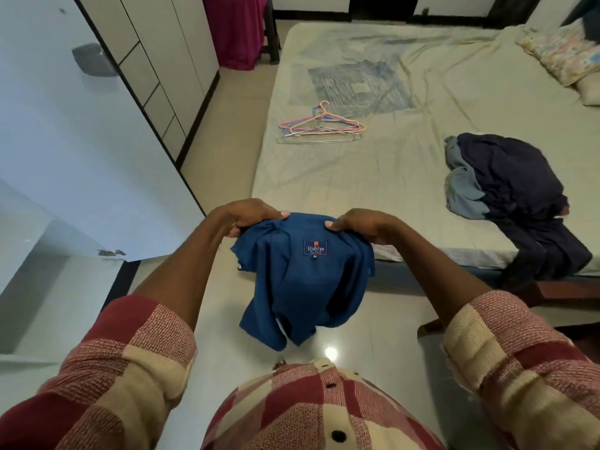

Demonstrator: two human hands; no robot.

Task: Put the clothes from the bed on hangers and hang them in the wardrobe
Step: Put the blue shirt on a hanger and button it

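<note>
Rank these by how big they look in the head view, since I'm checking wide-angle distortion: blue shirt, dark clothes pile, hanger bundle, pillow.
1. Dark clothes pile and blue shirt: similar, and the shirt is nearer, so unranked.
2. Hanger bundle and pillow: similar; the pillow is cut off by the frame edge.

Open floor ahead, bed to the right, wardrobe to the left

The pale tiled floor strip [224, 131] runs between the white-panelled wardrobe [168, 69] and pale-sheeted bed [406, 164]; pink and wire hangers [319, 126] and a dark heap of clothes [509, 180] occupy the sheet, bare between them.
</note>
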